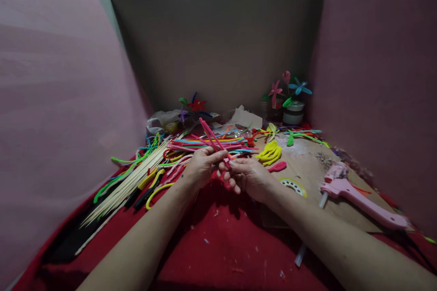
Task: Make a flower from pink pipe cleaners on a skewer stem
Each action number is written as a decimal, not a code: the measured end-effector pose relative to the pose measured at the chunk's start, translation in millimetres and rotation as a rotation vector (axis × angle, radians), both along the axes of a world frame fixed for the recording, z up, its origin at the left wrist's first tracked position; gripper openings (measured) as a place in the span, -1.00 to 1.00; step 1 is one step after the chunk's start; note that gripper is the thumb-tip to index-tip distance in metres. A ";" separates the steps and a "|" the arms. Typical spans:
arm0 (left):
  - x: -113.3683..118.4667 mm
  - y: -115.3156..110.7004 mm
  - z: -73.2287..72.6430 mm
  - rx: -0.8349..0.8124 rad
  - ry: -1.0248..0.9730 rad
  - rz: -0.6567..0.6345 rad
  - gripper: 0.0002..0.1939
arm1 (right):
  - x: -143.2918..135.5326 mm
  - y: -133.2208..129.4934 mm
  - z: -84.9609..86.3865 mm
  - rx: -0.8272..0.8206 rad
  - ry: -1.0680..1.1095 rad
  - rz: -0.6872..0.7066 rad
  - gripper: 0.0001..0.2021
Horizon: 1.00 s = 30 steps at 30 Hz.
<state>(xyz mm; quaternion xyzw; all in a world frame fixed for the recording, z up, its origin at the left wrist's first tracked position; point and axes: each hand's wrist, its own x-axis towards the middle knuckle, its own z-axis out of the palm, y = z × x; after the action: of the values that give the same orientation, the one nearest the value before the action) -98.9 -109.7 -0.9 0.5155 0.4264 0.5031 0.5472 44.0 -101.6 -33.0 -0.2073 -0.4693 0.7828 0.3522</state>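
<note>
Pink pipe cleaners (212, 135) stick up and to the left from between my two hands, over the red cloth. My left hand (204, 166) is closed on their lower part, thumb and forefinger pinched. Touching it from the right, my right hand (249, 175) pinches the lower end of the same pink stems. The fingers of both hands overlap, so the exact grip is partly hidden. Behind the hands lies a pile of coloured pipe cleaners (239, 145). To the right are a yellow looped bundle (269, 153) and a small pink loop (277, 167).
Wooden sticks (129, 182) and yellow-black pliers (150, 187) lie at the left. At the right, a pink glue gun (362, 198) and a tape roll (292, 186) rest on cardboard (307, 159). Pipe-cleaner flowers (298, 87) stand at the back by a jar (292, 113).
</note>
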 end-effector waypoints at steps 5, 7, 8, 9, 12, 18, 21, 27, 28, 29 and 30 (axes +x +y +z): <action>-0.4 -0.1 0.3 -0.021 -0.103 0.000 -0.78 | 4.4 5.1 -2.1 -0.258 0.161 0.177 -0.82; -0.8 -0.7 -0.2 -0.033 -0.129 -0.039 -0.78 | 5.0 6.5 -4.3 -0.286 0.182 0.219 -0.84; -0.9 -1.2 -0.2 -0.041 -0.135 -0.058 -0.79 | 5.0 7.0 -5.5 -0.285 0.193 0.229 -0.86; -1.0 -1.8 -0.1 -0.044 -0.137 -0.071 -0.80 | 4.8 7.3 -6.6 -0.280 0.199 0.234 -0.87; -0.8 -3.6 1.1 -0.019 -0.131 -0.074 -0.82 | 4.4 6.6 -7.5 -0.271 0.201 0.225 -0.89; -0.6 -6.3 4.6 0.003 -0.096 -0.081 -0.82 | 5.9 1.1 2.9 -0.311 0.131 0.168 -0.88; -0.3 -7.6 6.3 0.025 -0.080 -0.112 -0.85 | 5.6 0.7 5.0 -0.313 0.102 0.154 -0.87; -2.2 -8.8 7.9 0.092 0.039 -0.114 -0.86 | 3.6 5.0 -1.0 -0.244 0.070 0.081 -0.91; -2.8 -8.7 7.7 0.092 0.076 -0.103 -0.86 | 3.5 5.3 -1.7 -0.220 0.061 0.064 -0.91; -3.2 -8.6 7.5 0.087 0.111 -0.089 -0.85 | 3.3 5.2 -2.0 -0.193 0.046 0.052 -0.91; -3.5 -8.3 7.2 0.080 0.143 -0.075 -0.83 | 3.2 4.8 -1.9 -0.160 0.030 0.042 -0.91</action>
<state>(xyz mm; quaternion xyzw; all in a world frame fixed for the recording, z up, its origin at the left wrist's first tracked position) -102.4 -118.1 6.4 0.5871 0.4242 0.4608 0.5129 47.2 -96.8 -34.9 -0.2133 -0.4040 0.8281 0.3248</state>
